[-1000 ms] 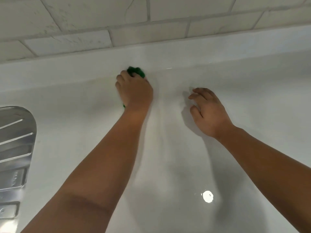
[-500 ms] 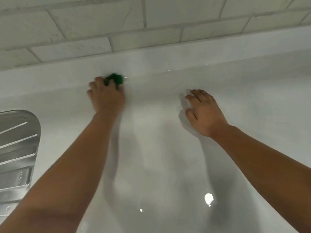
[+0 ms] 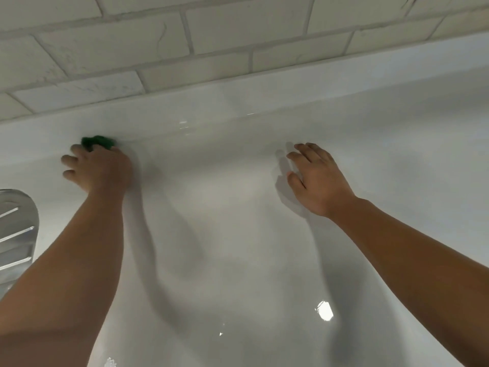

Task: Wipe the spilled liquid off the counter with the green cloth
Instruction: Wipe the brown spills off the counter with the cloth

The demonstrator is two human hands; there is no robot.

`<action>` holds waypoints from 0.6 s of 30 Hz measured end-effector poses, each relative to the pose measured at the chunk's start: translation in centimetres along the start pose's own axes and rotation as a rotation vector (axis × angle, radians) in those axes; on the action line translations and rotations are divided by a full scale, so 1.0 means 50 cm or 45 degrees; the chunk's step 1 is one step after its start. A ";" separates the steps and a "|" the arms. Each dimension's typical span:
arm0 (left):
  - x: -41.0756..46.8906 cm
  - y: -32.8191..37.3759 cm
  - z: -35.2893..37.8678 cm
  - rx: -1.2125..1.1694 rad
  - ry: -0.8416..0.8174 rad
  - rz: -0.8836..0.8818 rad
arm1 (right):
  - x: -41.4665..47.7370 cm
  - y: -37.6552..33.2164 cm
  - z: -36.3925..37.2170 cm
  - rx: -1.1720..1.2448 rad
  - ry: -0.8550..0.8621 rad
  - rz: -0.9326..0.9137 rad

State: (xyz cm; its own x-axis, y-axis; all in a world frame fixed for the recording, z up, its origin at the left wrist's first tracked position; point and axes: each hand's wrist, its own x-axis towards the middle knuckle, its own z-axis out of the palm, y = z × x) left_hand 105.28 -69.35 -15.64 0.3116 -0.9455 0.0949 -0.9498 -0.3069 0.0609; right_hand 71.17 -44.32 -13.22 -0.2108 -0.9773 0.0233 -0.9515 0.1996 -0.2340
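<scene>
Nearest me, bright specks (image 3: 221, 334) sit on the glossy white counter (image 3: 225, 247). I read them as wet spots, though the lamp glare (image 3: 325, 310) beside them makes that unsure. First risk: this front strip gets missed, since the wiping is at the back. At the left edge is a steel drainer (image 3: 16, 229); liquid shoved that way could run onto it rather than soak up. Farther out, the right hand (image 3: 317, 181) lies low over the counter, fingers (image 3: 309, 151) straight, slightly spread, holding nothing. I cannot tell if it bears weight; if so, a wet film could let it slide. The left hand (image 3: 98, 168) curls over the green cloth (image 3: 98, 141), bunched at the seam under the upstand (image 3: 238, 102). Only a small wad shows, so it may smear, not absorb. Beyond, streaks (image 3: 183, 124) on the upstand, below the tiled wall (image 3: 211, 35), could be skipped.
</scene>
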 end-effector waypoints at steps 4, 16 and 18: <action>-0.085 0.105 -0.002 -0.035 0.007 0.282 | -0.007 0.003 -0.001 0.000 -0.005 0.003; -0.329 0.410 -0.010 -0.128 -0.101 1.327 | -0.065 0.065 -0.013 -0.055 -0.019 0.125; -0.374 0.391 -0.012 -0.144 -0.116 1.554 | -0.077 0.082 -0.015 -0.080 -0.029 0.167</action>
State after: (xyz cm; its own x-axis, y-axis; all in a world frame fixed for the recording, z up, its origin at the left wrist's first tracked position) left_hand 80.92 -57.62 -15.65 -0.7871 -0.6115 0.0808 -0.6078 0.7913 0.0669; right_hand 67.93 -39.68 -13.55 -0.3298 -0.9437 -0.0257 -0.9285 0.3291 -0.1722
